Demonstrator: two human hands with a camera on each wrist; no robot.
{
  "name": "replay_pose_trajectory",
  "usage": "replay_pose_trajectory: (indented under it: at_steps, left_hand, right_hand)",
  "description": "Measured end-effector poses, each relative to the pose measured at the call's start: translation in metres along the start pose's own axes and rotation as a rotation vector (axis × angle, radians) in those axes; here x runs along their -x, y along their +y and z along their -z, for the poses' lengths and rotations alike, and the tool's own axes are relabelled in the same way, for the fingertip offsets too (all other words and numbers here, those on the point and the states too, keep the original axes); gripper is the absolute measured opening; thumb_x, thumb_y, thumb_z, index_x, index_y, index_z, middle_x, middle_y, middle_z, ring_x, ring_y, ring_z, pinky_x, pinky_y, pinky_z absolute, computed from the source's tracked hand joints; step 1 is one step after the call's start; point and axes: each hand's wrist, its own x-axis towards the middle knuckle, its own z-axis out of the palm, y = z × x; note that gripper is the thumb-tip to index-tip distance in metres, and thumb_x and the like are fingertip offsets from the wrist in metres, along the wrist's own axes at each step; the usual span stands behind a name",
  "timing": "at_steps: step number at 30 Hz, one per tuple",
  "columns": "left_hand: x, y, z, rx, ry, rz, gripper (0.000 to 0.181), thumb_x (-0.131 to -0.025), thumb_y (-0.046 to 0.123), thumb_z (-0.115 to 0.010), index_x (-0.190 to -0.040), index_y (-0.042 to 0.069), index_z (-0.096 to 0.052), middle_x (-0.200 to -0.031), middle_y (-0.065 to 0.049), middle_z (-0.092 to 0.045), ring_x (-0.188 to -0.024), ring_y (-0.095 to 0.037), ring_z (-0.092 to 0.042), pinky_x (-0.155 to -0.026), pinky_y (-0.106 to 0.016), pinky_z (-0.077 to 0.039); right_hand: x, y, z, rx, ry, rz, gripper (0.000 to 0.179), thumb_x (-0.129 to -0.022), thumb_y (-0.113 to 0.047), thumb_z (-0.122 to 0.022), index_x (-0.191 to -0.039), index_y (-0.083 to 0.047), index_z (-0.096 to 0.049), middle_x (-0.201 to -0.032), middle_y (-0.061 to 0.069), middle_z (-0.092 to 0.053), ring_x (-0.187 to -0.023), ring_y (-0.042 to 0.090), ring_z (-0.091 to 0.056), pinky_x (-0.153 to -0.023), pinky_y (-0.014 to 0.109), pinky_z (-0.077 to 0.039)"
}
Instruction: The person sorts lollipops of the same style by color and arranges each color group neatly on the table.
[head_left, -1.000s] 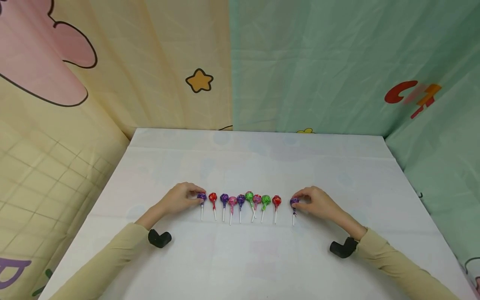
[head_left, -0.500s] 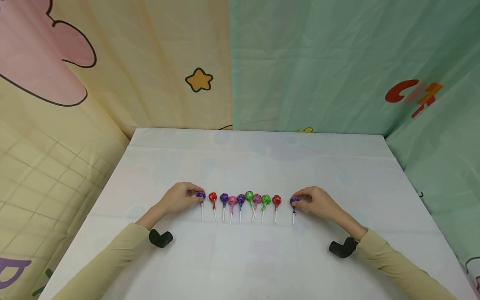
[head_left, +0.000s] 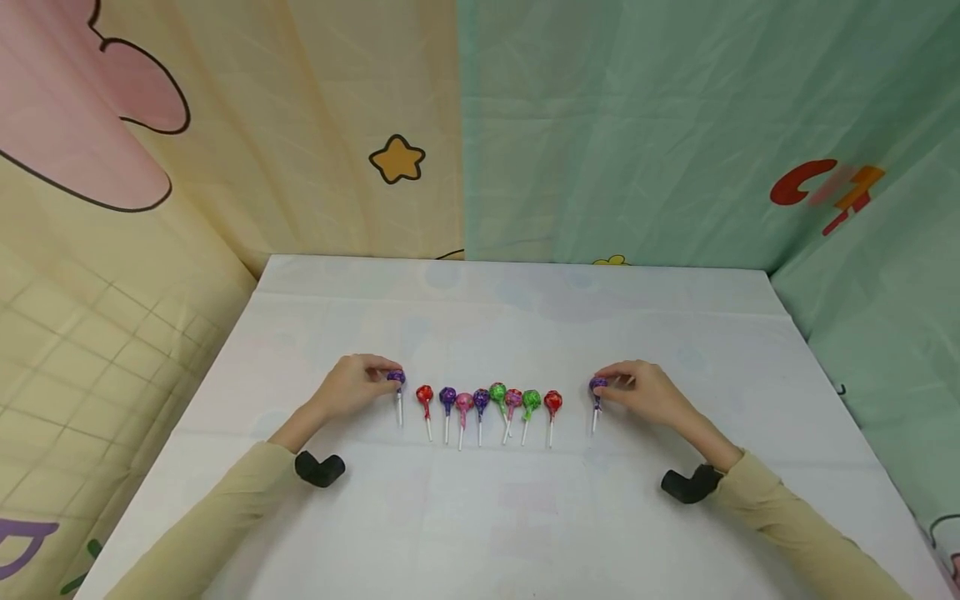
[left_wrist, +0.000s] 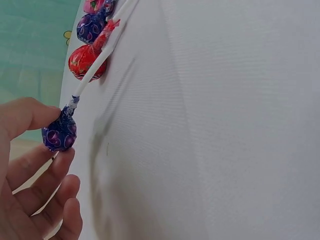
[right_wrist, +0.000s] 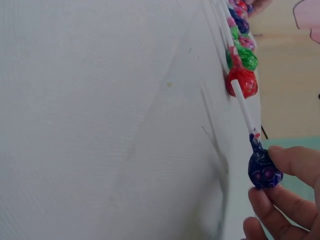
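**A light pinch at nine o'clock, another at three**

On the white desk point(head_left: 495, 517) we see two hands at work: the left hand point(head_left: 350, 386) toward nine o'clock, the right hand point(head_left: 642, 392) toward three. Each has its thumb and fingertips parted only by one candy head, the remaining fingers loosely bent. Between them lies the row of eight lollipops point(head_left: 482, 401), touching neither hand. The left purple lollipop point(left_wrist: 60, 135) sits in the left hand's pinch, apart from the row's nine o'clock end; the right purple lollipop point(right_wrist: 265, 170) sits in the right's, beyond the three o'clock end. By their shadows, we judge both to be off the desk.

We do best with light, even pressure on the round heads, since a hard squeeze could roll them and swing the sticks into their neighbours.

In the head view both long axes run nearly twelve to six, heads at twelve. The left stick point(left_wrist: 90, 74) points just short of six, the right stick point(right_wrist: 243, 106) just past it; their tilt off level we cannot tell.
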Motion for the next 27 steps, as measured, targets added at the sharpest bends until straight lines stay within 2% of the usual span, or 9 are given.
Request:
replay_pose_trajectory:
  at_steps: [8,16,21,27]
  left_hand:
    - [-0.009,0.011,0.005,-0.014,0.034,-0.012,0.03,-0.084,0.025,-0.072,-0.11,0.009,-0.073,-0.083,-0.006,-0.067,-0.07,-0.017,-0.05,-0.058,-0.026,-0.036]
    - [-0.022,0.025,0.011,-0.013,0.057,-0.05,0.029,-0.084,0.027,-0.071,-0.109,0.011,-0.073,-0.095,-0.007,-0.07,-0.08,-0.019,-0.054,-0.063,-0.028,-0.039]
    - [-0.03,0.032,0.014,-0.027,0.044,-0.066,0.03,-0.085,0.028,-0.071,-0.111,0.012,-0.073,-0.102,-0.007,-0.071,-0.085,-0.019,-0.056,-0.064,-0.028,-0.04]
    - [-0.041,0.046,0.014,-0.021,0.021,-0.114,0.031,-0.086,0.027,-0.07,-0.111,0.009,-0.072,-0.103,-0.008,-0.071,-0.086,-0.019,-0.058,-0.065,-0.026,-0.041]
  right_hand:
    - [-0.014,0.0,0.015,0.01,0.021,-0.007,0.031,-0.087,-0.029,-0.071,-0.111,-0.009,-0.071,-0.102,0.011,-0.069,-0.089,0.023,-0.057,-0.07,0.031,-0.045]
    - [-0.031,-0.007,0.026,0.007,0.058,0.003,0.035,-0.089,-0.034,-0.068,-0.113,-0.009,-0.07,-0.108,0.012,-0.07,-0.095,0.026,-0.06,-0.08,0.035,-0.047]
    - [-0.043,-0.015,0.027,0.0,0.061,0.004,0.036,-0.089,-0.036,-0.068,-0.115,-0.01,-0.07,-0.11,0.013,-0.069,-0.095,0.026,-0.06,-0.077,0.033,-0.047]
    - [-0.058,-0.024,0.02,-0.021,0.049,0.023,0.035,-0.089,-0.034,-0.068,-0.115,-0.01,-0.07,-0.109,0.013,-0.069,-0.095,0.026,-0.059,-0.075,0.031,-0.045]
